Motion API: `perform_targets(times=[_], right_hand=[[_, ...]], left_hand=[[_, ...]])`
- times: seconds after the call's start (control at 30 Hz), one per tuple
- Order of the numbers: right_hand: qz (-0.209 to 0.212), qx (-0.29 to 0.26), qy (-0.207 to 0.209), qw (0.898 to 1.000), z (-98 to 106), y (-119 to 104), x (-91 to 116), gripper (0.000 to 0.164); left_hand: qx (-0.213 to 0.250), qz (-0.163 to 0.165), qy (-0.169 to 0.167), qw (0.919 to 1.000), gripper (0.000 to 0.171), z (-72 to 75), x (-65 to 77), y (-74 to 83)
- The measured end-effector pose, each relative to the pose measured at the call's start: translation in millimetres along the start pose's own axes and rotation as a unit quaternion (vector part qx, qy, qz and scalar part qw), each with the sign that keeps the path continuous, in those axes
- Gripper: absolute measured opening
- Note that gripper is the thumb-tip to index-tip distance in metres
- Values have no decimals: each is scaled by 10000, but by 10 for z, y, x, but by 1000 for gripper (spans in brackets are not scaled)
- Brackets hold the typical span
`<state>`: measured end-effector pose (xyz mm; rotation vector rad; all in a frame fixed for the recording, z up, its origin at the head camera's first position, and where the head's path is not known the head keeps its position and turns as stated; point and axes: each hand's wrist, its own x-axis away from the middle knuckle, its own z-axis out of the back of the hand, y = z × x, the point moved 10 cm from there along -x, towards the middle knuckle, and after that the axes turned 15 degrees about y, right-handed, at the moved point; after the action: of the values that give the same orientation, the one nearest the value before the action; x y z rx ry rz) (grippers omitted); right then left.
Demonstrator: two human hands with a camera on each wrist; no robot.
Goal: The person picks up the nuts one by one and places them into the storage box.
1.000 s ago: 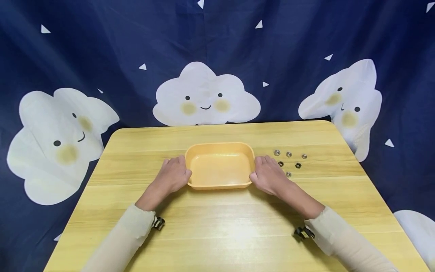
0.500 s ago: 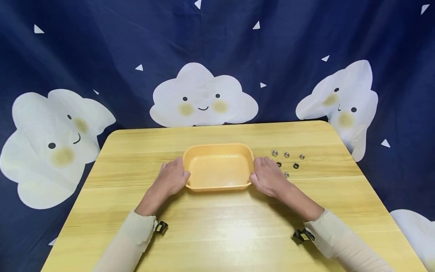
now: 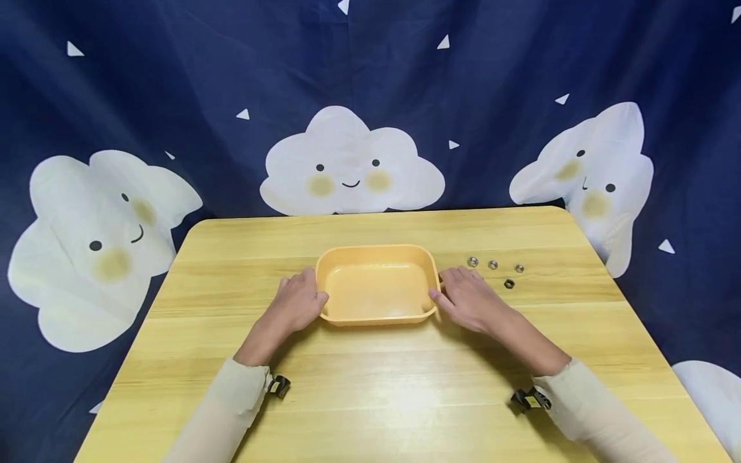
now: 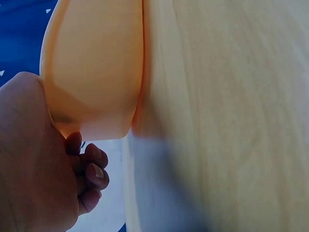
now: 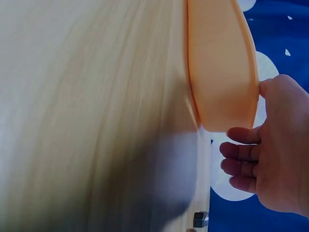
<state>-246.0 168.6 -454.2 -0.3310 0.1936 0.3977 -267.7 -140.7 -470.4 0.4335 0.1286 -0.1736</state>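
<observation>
A shallow yellow-orange plastic tray (image 3: 379, 289) stands on the wooden table with nothing in it. My left hand (image 3: 298, 301) grips its left end, the thumb over the rim and the fingers curled outside, as the left wrist view also shows. At the other end my right hand (image 3: 470, 299) lies loosely against the tray: its thumb (image 5: 268, 89) touches the rim, while the relaxed fingers (image 5: 241, 152) are outside the end wall. Several hex nuts lie right of that hand, among them a silver nut (image 3: 473, 262) and a dark nut (image 3: 509, 283).
The light wooden table (image 3: 347, 386) ends in front of a dark blue curtain (image 3: 393, 58) printed with white clouds. A dark nut (image 5: 200, 219) shows low in the right wrist view, near the table's edge.
My right hand has loosened on the rim and shifted slightly right, so it now hides two nuts seen earlier. The left hand keeps its hold. The tray stays about where it was.
</observation>
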Motion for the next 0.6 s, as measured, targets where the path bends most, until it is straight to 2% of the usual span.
perform_targets(times=[0.13,0.23,0.37,0.6], right_hand=[[-24,-177,-34,9998,26,51,25,61],[5,-202,15,9998,66,85,43,59],[132,-132,120,9998,119,111,74,57],[295,-57,258,9992,205,138,124,64]], left_hand=[[-29,-13,14,10000,16,0,-1,0],[-53,-2,8,10000,17,-6,6,2],[-52,35,9,10000,17,-11,8,1],[-59,15,13,10000,16,-15,4,-8]])
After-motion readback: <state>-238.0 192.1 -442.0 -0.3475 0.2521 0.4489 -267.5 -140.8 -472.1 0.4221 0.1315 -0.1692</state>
